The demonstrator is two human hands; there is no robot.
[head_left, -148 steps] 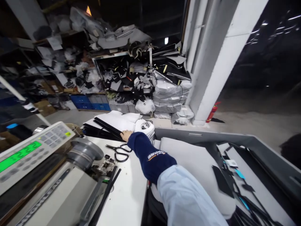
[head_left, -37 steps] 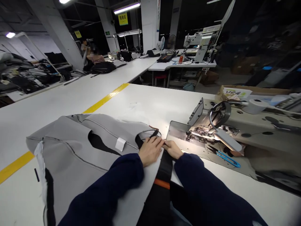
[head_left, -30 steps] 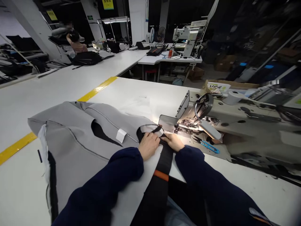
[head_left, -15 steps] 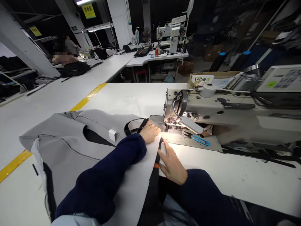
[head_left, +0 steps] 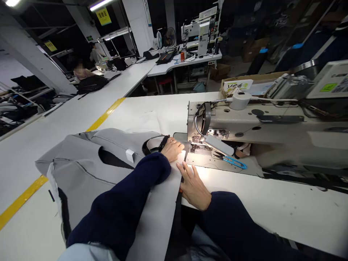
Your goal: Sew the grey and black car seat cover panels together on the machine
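A large grey fabric piece (head_left: pixel 89 170) with dark seams and a black underside drapes over the white table and down toward my lap. My left hand (head_left: pixel 172 148) lies on its far corner beside the needle area, fingers bent together over the cloth next to a black strap loop (head_left: pixel 152 144). On the near edge of the cloth is my right hand (head_left: pixel 194 188), its fingers stretched and slightly apart; its thumb is partly hidden. Just right of my left hand stands the sewing machine (head_left: pixel 244 116), its lamp lit over the needle plate. Blue thread snips (head_left: pixel 231 160) rest on the machine bed.
Behind the machine is a cardboard box (head_left: pixel 225 88) with papers. Yellow tape (head_left: pixel 107 113) crosses the white table. Farther back are another sewing machine (head_left: pixel 199 34), a fan (head_left: pixel 170 36) and black goods (head_left: pixel 92 84), near people working at the left.
My right hand has moved slightly up and left, its fingers now flatter on the cloth edge and covering the black and orange strip. My left hand stays nearly in place. The view has shifted slightly.
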